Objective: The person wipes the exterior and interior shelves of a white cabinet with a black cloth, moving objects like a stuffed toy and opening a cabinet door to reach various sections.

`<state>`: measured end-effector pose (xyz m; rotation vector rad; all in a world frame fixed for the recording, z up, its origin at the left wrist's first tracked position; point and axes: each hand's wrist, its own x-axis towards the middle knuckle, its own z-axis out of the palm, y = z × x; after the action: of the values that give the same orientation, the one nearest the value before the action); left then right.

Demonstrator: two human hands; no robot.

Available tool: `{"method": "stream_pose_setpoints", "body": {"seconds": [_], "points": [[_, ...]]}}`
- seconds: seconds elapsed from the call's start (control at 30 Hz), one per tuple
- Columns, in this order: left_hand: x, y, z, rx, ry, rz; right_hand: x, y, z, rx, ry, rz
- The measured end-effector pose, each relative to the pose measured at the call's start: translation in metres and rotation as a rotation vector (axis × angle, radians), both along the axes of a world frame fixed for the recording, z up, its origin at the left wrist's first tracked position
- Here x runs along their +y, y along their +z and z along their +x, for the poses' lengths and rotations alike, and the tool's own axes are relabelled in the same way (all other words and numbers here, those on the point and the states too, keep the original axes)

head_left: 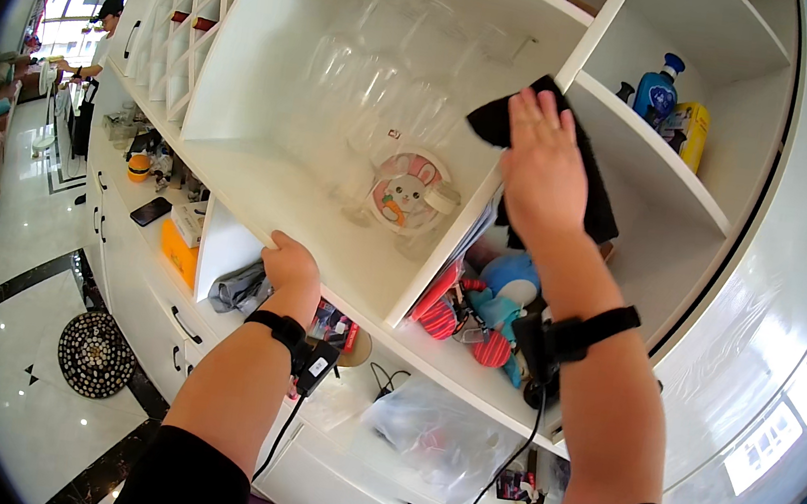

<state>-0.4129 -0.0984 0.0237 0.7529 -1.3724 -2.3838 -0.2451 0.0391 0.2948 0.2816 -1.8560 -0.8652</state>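
My right hand [544, 167] lies with its fingers extended on a black cloth [596, 192], against the upright divider [586, 40] of a white shelf unit. My left hand [292, 265] grips the front edge of a white shelf [358, 312]. Between my hands, several clear stemmed glasses [363, 88] stand or hang in the large compartment; which, I cannot tell. A round bunny-print item [405, 190] is near them. Below my right hand, plush toys [510, 276] fill part of a compartment. Both wrists wear black straps with cabled devices.
A blue pump bottle [655, 94] and a yellow container [686, 132] stand on the right shelf. Lower down lie a clear plastic bag [434, 430], a grey cloth [240, 289] and a black phone [151, 211]. Another person [103, 37] is at the far left.
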Motion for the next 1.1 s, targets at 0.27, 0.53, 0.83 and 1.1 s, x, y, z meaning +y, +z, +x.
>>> {"method": "stream_pose_setpoints", "body": {"seconds": [0.27, 0.53, 0.83, 1.1], "points": [[0.0, 0.006, 0.003, 0.025, -0.009, 0.067, -0.014, -0.104, 0.001, -0.135, 0.121, -0.231], [0.001, 0.004, 0.002, -0.027, -0.069, 0.024, -0.025, -0.156, 0.01, -0.259, 0.233, -0.484], [-0.002, 0.003, -0.003, -0.098, -0.132, -0.031, -0.041, -0.227, 0.032, -0.425, 0.265, -0.703], [0.0, 0.02, 0.015, -0.04, -0.085, 0.087, -0.035, -0.271, 0.052, -0.522, 0.239, -0.707]]}}
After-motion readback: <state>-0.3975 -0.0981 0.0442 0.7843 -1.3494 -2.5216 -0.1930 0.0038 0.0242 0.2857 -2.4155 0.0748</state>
